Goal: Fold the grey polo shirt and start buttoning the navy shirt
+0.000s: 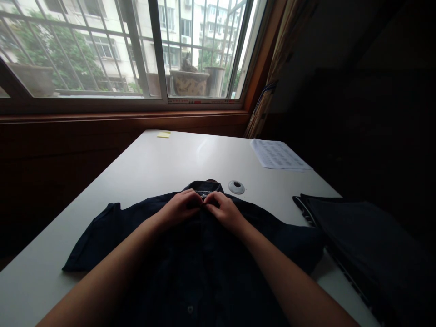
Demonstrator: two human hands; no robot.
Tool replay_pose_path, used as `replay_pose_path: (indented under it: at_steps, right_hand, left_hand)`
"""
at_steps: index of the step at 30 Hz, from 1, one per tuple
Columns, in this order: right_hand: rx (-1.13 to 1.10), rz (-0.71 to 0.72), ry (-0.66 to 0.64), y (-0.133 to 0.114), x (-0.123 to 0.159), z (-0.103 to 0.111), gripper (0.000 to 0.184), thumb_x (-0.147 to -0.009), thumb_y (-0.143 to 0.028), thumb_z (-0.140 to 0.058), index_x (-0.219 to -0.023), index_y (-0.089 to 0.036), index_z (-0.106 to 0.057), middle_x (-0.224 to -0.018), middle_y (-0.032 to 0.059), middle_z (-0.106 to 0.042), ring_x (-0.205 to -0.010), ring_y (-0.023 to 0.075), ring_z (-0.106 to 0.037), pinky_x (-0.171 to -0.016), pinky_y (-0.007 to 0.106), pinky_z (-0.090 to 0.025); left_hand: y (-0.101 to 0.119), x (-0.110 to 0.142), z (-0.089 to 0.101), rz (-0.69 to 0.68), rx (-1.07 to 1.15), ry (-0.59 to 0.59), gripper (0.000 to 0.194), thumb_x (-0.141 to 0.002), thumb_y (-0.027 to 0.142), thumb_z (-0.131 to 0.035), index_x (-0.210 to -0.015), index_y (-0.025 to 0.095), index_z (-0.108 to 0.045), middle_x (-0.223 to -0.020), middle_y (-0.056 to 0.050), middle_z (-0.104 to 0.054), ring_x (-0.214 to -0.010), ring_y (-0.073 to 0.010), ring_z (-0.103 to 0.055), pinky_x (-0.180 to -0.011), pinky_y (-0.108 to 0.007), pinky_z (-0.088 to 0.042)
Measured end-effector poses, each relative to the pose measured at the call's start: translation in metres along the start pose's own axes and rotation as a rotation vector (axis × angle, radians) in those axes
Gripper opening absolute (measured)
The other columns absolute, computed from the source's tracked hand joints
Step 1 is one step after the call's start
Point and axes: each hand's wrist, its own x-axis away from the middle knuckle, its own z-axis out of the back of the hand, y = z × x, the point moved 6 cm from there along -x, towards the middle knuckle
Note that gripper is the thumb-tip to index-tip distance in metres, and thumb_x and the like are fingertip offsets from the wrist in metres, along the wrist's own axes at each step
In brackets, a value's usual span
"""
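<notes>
A dark navy short-sleeved shirt [184, 263] lies spread front side up on the white table [211, 154], its collar [204, 185] toward the window. My left hand [182, 206] and my right hand [225, 211] meet just below the collar, fingertips pinched on the shirt's front at the top of the button strip. The fingers hide whatever button or hole is between them. Lower on the strip a small button [190, 309] shows. Inside the neck a label with white lettering is partly visible.
Folded dark clothing [361, 245] lies on the table's right side, touching the right sleeve. Printed papers [279, 154] rest at the far right corner, a yellow sticky note [164, 134] at the far left. A round grey cable grommet [236, 187] sits beyond the collar. A barred window is behind.
</notes>
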Motion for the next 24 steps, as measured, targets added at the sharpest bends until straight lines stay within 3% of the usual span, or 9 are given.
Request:
replay_pose_path:
  at_steps: [6,13,19,24]
  right_hand:
    - [0.001,0.015,0.028,-0.001,0.0,0.004,0.008,-0.083,-0.017,-0.068,-0.089,-0.022,-0.068,-0.087,0.0017,-0.063,-0.083,0.0188,-0.06,-0.079,0.034,-0.049]
    - [-0.055,0.308,0.048,-0.022,0.007,0.01,0.012,-0.085,-0.012,-0.065,-0.086,-0.023,-0.065,-0.099,0.0048,-0.066,-0.095,0.0206,-0.064,-0.088,0.038,-0.052]
    - [0.082,0.409,0.048,-0.029,0.01,0.01,0.013,-0.089,-0.013,-0.062,-0.09,-0.025,-0.065,-0.099,0.0049,-0.071,-0.094,0.0223,-0.064,-0.091,0.042,-0.05]
    - [0.164,0.411,0.023,-0.027,0.008,0.006,0.013,-0.089,-0.013,-0.061,-0.092,-0.025,-0.067,-0.087,0.0041,-0.071,-0.085,0.0227,-0.061,-0.08,0.039,-0.051]
  left_hand:
    - [0.0,0.001,0.001,-0.041,-0.101,0.011,0.007,-0.085,0.02,-0.066,-0.091,0.021,-0.069,-0.089,-0.004,-0.068,-0.086,-0.0192,-0.062,-0.079,-0.031,-0.051]
    - [-0.001,0.001,0.005,-0.01,-0.061,0.056,0.008,-0.085,0.025,-0.068,-0.091,0.02,-0.07,-0.089,-0.004,-0.07,-0.084,-0.0189,-0.064,-0.078,-0.031,-0.053]
    - [-0.006,0.002,0.005,0.022,-0.027,0.088,0.012,-0.085,0.028,-0.07,-0.093,0.019,-0.07,-0.09,-0.005,-0.071,-0.083,-0.0185,-0.067,-0.076,-0.029,-0.055]
    - [-0.006,0.002,0.006,0.045,0.026,0.1,0.017,-0.084,0.026,-0.071,-0.099,0.02,-0.066,-0.095,-0.003,-0.073,-0.085,-0.0183,-0.069,-0.079,-0.03,-0.055]
